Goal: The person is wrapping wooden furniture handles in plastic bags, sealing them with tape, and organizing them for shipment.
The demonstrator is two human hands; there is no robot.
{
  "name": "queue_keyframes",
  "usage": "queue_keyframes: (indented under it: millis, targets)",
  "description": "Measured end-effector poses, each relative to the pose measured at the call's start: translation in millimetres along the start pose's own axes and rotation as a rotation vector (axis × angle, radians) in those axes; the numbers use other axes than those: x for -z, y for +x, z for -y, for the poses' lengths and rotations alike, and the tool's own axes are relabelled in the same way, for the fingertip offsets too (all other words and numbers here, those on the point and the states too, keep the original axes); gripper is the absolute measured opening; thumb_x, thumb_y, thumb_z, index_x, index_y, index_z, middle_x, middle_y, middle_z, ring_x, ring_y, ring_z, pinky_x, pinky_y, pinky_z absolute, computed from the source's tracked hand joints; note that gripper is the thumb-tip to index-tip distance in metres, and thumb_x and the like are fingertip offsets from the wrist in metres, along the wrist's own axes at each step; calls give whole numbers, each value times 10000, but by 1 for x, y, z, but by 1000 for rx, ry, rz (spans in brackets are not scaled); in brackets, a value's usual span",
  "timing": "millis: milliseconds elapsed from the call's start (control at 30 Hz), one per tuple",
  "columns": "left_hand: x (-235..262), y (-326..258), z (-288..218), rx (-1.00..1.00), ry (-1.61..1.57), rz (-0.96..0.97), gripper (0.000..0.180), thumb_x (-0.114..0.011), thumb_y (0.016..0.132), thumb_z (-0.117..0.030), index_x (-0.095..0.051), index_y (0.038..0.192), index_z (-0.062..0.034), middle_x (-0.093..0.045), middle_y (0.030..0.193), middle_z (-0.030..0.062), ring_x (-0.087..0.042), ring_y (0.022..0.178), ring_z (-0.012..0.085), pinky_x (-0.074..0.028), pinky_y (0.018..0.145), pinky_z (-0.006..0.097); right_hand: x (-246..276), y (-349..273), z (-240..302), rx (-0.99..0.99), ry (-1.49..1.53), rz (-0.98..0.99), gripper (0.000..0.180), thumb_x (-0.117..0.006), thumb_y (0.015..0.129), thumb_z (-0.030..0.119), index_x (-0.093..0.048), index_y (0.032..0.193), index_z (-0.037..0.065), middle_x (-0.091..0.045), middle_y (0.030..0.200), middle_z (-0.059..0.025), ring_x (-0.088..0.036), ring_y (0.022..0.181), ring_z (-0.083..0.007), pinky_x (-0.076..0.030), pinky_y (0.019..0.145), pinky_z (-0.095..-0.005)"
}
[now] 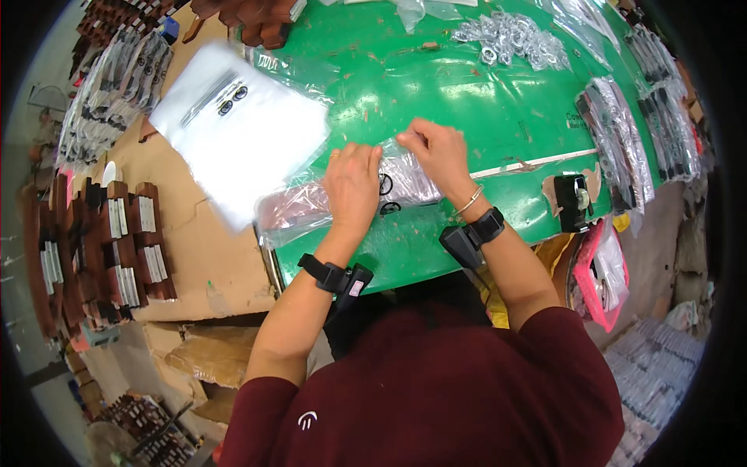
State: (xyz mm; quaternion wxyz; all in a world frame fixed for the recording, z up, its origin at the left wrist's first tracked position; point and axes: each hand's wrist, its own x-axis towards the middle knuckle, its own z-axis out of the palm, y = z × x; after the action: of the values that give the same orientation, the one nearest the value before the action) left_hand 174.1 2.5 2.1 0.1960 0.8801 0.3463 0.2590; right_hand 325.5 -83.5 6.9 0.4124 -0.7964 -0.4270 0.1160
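A worker's left hand (354,187), fingers together, presses on a clear packet (302,204) near the front edge of a green table (373,101); the right hand (440,152), curled, apparently pinches the packet's film between thumb and forefinger. From the packet, white bags (272,148) lie at ten o'clock, silvery rings (513,43) between one and two.

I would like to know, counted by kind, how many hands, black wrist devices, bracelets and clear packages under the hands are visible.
Left hand and right hand: 2
Black wrist devices: 2
Bracelet: 1
Clear package: 1
Total: 6
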Motion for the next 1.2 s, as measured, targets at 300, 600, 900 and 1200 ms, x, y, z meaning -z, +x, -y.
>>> queue_keyframes:
  millis: [300,600,900,1200]
  targets:
    - [0,8,9,22,4,101,324,-588,990,-311,-657,852,-26,-655,865,187,-614,829,406,-470,741,510,-6,2,-7,106,-34,-49,285,-685,916,338,-652,812,74,-636,702,-164,-637,688,-387,-439,597,-497]
    - [37,34,6,58,-406,628,465,-632,972,-454,-584,1185,-44,-682,1012,202,-671,926,340,-500,804,427,1,-20,-2,249,156,-246,206,-722,900,217,-638,797,60,-593,676,-137,-584,624,-332,-415,555,-439]
    - [27,-10,-34,-313,-259,172,492,-810,800,-363,-616,1181,-120,-677,1081,103,-631,1028,329,-470,840,427,31,-51,-5,354,295,-346,85,-750,840,110,-695,811,52,-642,814,-87,-610,789,-257,-469,684,-368]
    - [5,-56,-74,-410,-115,-32,437,-799,787,-306,-649,1157,-130,-633,1060,48,-584,988,271,-409,833,405,54,-89,-34,245,466,-300,85,-729,862,42,-718,943,17,-674,1023,-88,-617,950,-215,-488,852,-316]
